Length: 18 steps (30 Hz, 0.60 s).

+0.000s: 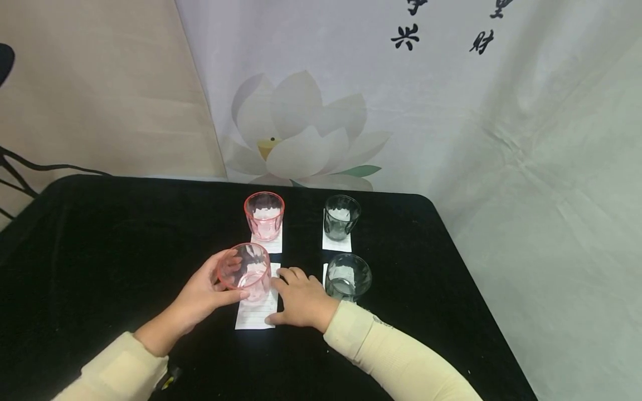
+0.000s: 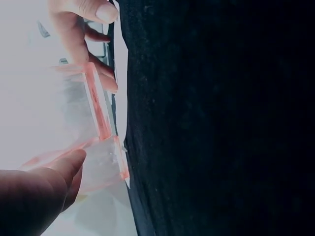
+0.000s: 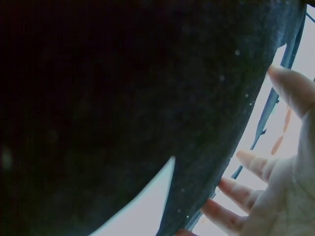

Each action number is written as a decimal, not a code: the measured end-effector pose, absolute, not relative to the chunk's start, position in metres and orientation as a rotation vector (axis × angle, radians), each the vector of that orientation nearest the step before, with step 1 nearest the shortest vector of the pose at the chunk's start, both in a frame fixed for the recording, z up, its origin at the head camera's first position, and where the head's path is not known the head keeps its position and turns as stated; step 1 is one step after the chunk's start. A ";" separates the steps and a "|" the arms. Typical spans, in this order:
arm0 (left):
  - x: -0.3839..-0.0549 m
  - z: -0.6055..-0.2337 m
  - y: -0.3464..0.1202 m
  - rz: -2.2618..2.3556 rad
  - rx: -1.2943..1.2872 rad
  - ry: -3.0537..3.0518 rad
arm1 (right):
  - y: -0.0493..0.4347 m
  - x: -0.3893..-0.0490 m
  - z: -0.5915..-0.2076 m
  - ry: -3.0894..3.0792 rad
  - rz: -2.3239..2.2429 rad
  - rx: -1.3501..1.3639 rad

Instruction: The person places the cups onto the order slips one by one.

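My left hand [image 1: 203, 287] grips a clear pink-rimmed glass [image 1: 259, 289] by its left side, thumb at the front and fingers behind. The glass is over a white lined paper slip [image 1: 256, 318]; in the left wrist view its thick pink base [image 2: 98, 101] looks slightly off the table. With fingers spread, my right hand [image 1: 303, 301] touches the slip's right edge and holds nothing. Just right of that hand stands a dark grey glass [image 1: 363, 278], its paper mostly hidden. In the right wrist view, the fingertips [image 3: 251, 160] rest along a white paper edge.
Farther back, another pink-rimmed glass [image 1: 264, 217] stands on a paper slip [image 1: 275, 246]. A second grey glass [image 1: 342, 217] sits on its own slip [image 1: 337, 245]. Black cloth covers the table [image 1: 125, 239]. Behind it hangs a curtain [image 1: 426, 122] with a printed flower.
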<state>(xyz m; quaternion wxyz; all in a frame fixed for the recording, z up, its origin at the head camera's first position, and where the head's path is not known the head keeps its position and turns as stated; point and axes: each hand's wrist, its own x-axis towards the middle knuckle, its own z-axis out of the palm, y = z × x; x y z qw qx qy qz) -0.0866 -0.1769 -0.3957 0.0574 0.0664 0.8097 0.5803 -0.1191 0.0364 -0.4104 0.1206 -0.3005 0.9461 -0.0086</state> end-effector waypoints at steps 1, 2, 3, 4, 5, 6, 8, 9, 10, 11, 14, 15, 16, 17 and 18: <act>-0.087 -0.396 -0.177 1.755 0.200 2.452 | 0.036 -0.119 -0.410 2.766 -0.026 -0.876; -0.087 -0.396 -0.177 1.751 0.205 2.450 | 0.036 -0.119 -0.411 2.768 -0.024 -0.876; -0.087 -0.396 -0.177 1.748 0.214 2.449 | 0.036 -0.119 -0.411 2.770 -0.025 -0.876; -0.088 -0.396 -0.177 1.745 0.223 2.448 | 0.036 -0.119 -0.411 2.772 -0.024 -0.875; -0.088 -0.396 -0.177 1.740 0.233 2.447 | 0.036 -0.119 -0.411 2.774 -0.024 -0.875; -0.088 -0.397 -0.177 1.734 0.236 2.445 | 0.037 -0.119 -0.411 2.775 -0.023 -0.875; -0.088 -0.397 -0.177 1.720 0.246 2.445 | 0.037 -0.119 -0.411 2.778 -0.022 -0.878; -0.088 -0.397 -0.177 1.710 0.246 2.447 | 0.037 -0.119 -0.410 2.779 -0.024 -0.879; -0.089 -0.397 -0.177 1.701 0.245 2.447 | 0.037 -0.119 -0.410 2.780 -0.026 -0.880; -0.089 -0.397 -0.177 1.693 0.242 2.448 | 0.037 -0.119 -0.410 2.782 -0.030 -0.879; -0.091 -0.397 -0.176 1.679 0.246 2.445 | 0.037 -0.119 -0.410 2.784 -0.043 -0.878; -0.091 -0.397 -0.176 1.672 0.249 2.446 | 0.037 -0.119 -0.409 2.785 -0.046 -0.877; -0.092 -0.397 -0.176 1.669 0.254 2.444 | 0.037 -0.120 -0.409 2.785 -0.050 -0.876; -0.092 -0.398 -0.176 1.665 0.259 2.444 | 0.037 -0.120 -0.409 2.786 -0.052 -0.876; -0.093 -0.398 -0.176 1.663 0.264 2.442 | 0.037 -0.119 -0.409 2.786 -0.052 -0.876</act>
